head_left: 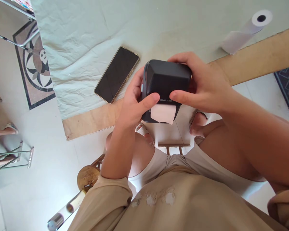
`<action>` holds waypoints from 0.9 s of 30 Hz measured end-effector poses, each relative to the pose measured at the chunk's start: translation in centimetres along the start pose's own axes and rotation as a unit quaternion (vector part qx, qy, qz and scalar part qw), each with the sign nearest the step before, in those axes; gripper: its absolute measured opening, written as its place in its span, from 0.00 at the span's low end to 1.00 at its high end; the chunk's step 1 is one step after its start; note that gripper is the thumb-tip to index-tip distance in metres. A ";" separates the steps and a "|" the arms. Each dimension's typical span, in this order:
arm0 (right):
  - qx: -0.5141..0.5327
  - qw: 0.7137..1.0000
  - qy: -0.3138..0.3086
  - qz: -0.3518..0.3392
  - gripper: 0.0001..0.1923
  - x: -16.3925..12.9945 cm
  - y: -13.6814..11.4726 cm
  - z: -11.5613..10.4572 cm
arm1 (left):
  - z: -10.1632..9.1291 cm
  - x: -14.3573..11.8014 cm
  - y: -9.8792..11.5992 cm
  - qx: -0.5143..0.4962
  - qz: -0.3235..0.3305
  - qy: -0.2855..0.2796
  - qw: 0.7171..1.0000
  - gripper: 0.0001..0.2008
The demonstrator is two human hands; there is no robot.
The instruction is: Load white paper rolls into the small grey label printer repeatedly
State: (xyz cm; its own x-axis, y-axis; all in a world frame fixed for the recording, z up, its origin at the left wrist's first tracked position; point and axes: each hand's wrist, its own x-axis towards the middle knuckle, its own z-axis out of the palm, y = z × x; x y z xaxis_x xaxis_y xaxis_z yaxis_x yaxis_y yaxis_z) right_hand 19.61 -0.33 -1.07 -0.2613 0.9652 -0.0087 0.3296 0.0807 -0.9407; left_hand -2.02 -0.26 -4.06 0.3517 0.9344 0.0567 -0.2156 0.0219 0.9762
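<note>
Label printer (167, 85) held above table edge, clasped by left hand (132, 106) and right hand (202, 86), fingers wrapped around casing. Paper strip (163, 113) already protruding from slot, not yet torn off. Phone (117, 74) at 10 o'clock; paper roll (247, 30) at 2 o'clock.

Black boxy printer (167, 81), held off the table edge, white torn paper strip (163, 113) hanging out its slot.
</note>
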 end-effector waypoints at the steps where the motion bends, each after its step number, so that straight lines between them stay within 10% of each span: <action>1: -0.016 1.000 0.001 -0.010 0.36 0.1 0.1 0.0 | 0.2 -0.1 0.2 -0.001 -0.012 0.006 1.000 0.35; 19: 0.009 0.999 -0.051 -0.003 0.40 1.3 0.3 -0.7 | 0.7 0.5 -0.3 0.029 0.012 0.011 0.999 0.29; 24: 0.055 0.997 -0.056 -0.024 0.31 1.2 0.0 -1.4 | -0.1 1.2 -1.5 0.063 0.169 0.025 0.983 0.38; 27: 0.086 0.995 -0.051 -0.021 0.32 0.9 0.1 -1.5 | -1.7 1.4 1.4 0.075 0.193 0.095 0.974 0.22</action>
State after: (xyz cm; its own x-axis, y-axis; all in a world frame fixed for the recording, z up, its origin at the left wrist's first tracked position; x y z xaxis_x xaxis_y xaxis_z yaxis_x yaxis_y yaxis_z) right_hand 20.82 0.90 -0.67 -0.3648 0.9311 0.0054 0.1584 0.0678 -0.9850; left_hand -3.38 1.63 -2.97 0.0938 0.9121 0.3990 -0.1578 -0.3821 0.9105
